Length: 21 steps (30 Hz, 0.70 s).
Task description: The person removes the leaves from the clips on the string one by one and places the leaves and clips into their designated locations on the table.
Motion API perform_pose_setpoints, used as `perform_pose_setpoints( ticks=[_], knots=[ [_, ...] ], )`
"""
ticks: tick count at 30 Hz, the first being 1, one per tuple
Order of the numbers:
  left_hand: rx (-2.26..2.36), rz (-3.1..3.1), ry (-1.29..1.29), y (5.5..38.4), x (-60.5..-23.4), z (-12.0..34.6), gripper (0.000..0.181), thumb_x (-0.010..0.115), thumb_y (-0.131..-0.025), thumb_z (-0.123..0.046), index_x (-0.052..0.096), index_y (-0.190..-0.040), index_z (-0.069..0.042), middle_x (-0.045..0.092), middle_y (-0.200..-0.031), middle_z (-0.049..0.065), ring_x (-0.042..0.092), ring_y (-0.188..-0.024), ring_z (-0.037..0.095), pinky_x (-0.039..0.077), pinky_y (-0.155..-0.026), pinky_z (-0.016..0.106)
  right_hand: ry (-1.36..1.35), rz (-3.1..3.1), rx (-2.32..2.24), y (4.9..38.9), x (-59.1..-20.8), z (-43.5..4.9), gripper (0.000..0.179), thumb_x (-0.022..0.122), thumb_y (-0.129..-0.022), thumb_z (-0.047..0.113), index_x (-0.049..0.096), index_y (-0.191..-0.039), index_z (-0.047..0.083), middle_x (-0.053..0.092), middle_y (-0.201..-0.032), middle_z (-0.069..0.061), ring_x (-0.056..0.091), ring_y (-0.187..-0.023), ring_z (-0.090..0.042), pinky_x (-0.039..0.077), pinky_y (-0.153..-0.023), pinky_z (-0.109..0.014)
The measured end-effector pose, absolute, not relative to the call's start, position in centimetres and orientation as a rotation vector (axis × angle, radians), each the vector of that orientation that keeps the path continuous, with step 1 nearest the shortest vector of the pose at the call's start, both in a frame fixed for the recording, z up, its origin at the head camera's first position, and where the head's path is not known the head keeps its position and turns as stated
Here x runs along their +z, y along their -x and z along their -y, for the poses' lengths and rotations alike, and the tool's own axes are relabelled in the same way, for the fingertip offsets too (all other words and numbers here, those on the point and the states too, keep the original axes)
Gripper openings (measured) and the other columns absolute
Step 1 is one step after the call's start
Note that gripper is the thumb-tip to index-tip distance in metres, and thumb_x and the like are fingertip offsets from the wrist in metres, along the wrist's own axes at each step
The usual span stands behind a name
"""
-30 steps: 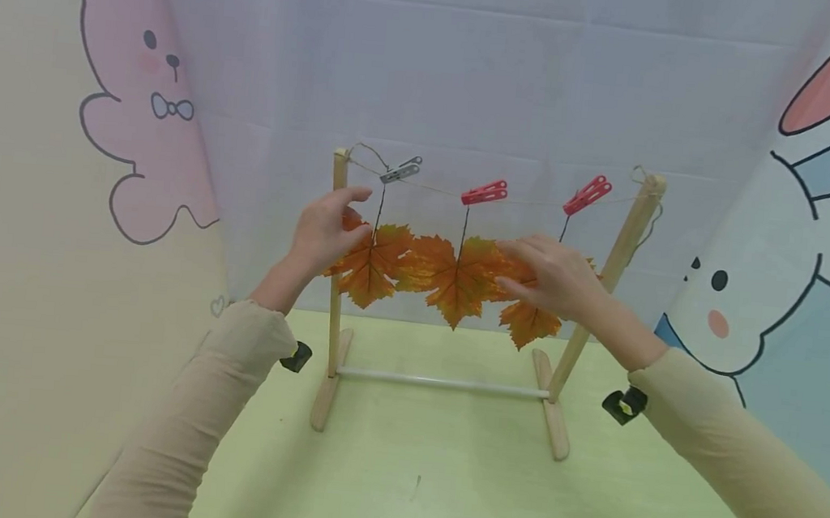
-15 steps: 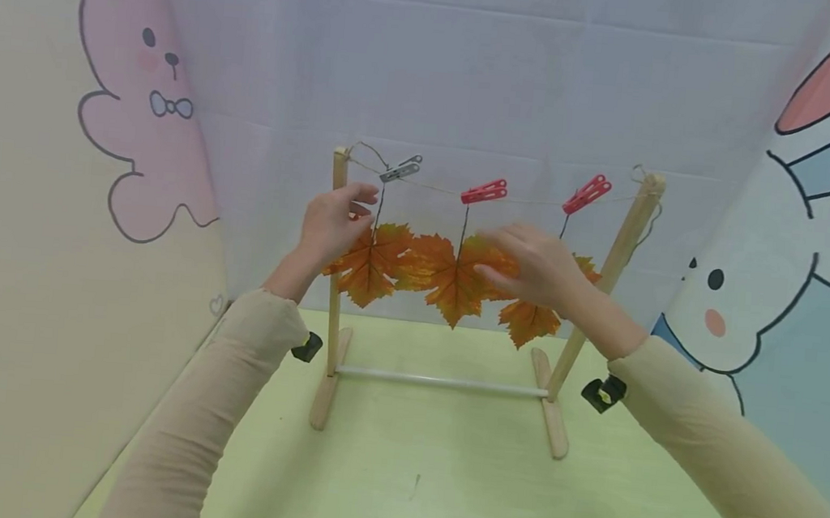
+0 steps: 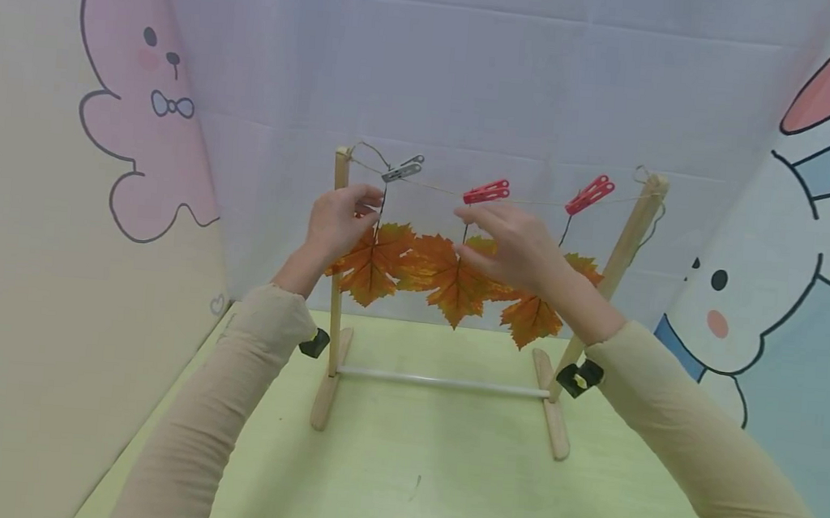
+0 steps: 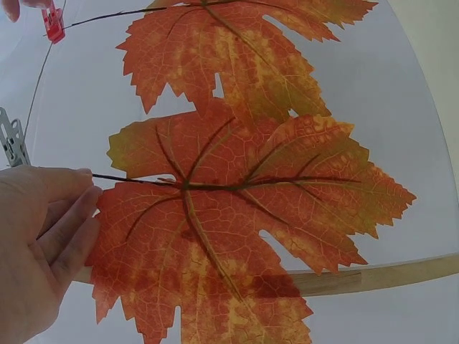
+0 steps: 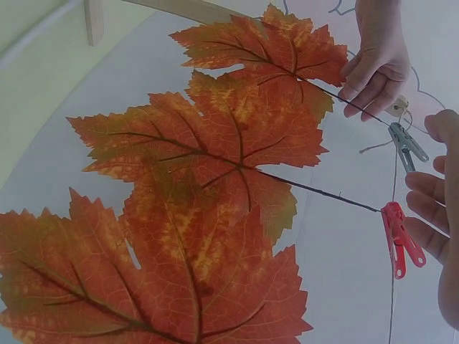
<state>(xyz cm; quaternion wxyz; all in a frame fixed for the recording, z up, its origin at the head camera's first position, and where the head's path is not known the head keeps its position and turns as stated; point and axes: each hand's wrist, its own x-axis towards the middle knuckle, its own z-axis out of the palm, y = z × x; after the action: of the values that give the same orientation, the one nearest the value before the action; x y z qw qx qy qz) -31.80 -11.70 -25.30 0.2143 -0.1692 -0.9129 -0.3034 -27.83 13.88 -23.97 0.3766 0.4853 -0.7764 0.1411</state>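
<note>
Clock-face places are as the head view shows them.

Item 1. My left hand [image 3: 336, 216]: fingers bent, thumb and fingertips at the dark stem [image 4: 129, 177] of the left leaf [image 3: 371, 276] (pinching it or merely beside it, I cannot tell). From this hand, that leaf hangs between 4 and 5 o'clock; the grey clip [image 3: 402, 169] sits at 2.

Item 2. My right hand [image 3: 508, 238]: thumb and fingers parted, the middle stem [image 3: 465, 232] showing in the gap between their tips. From here, the middle leaf [image 3: 456, 299] lies between 7 and 8 o'clock, its red clip [image 3: 487, 191] at 11, the right leaf [image 3: 530, 321] at 5, the second red clip [image 3: 590, 195] at 2.

Item 3. Three orange leaves in a row, edges overlapping, clipped by their stems to a string [image 3: 522, 201].

Item 4. Wooden stand [image 3: 632, 235], the string running between its posts; white rod [image 3: 442, 382] at 6 o'clock from the middle leaf.

Item 5. Pale green table [image 3: 397, 485], under the stand.
</note>
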Motion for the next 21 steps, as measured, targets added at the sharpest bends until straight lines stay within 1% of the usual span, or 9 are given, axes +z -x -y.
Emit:
perform_pose_setpoints(
  ticks=[10,17,21],
  knots=[
    [-0.827,2.511,0.497,32.0,-25.4,11.6,0.021,0.063,-0.085,-0.012,0.065,-0.105,-0.008,0.068,-0.098,0.007,0.064,-0.087,0.020,0.046,-0.082,0.035,-1.193,1.991,0.389,28.5,-23.1,-13.1,0.041,0.073,-0.074,0.016,0.062,-0.109,-0.002,0.066,-0.090,-0.013,0.061,-0.079,-0.026,0.051,-0.069,-0.036],
    [-0.793,2.480,0.520,31.9,-25.4,11.6,0.019,0.064,-0.085,-0.012,0.066,-0.103,-0.007,0.068,-0.097,0.009,0.064,-0.086,0.021,0.047,-0.079,0.036,-1.141,2.029,0.432,28.9,-22.6,-12.6,0.040,0.072,-0.077,0.019,0.062,-0.110,0.000,0.067,-0.090,-0.012,0.059,-0.082,-0.025,0.049,-0.070,-0.036],
    [-0.763,2.461,0.546,32.0,-25.4,11.7,0.018,0.064,-0.085,-0.012,0.066,-0.102,-0.007,0.069,-0.096,0.009,0.065,-0.086,0.021,0.047,-0.078,0.035,-1.102,2.060,0.449,29.0,-22.3,-12.3,0.039,0.071,-0.078,0.019,0.062,-0.110,0.000,0.067,-0.091,-0.012,0.059,-0.080,-0.024,0.048,-0.069,-0.034]
  ],
)
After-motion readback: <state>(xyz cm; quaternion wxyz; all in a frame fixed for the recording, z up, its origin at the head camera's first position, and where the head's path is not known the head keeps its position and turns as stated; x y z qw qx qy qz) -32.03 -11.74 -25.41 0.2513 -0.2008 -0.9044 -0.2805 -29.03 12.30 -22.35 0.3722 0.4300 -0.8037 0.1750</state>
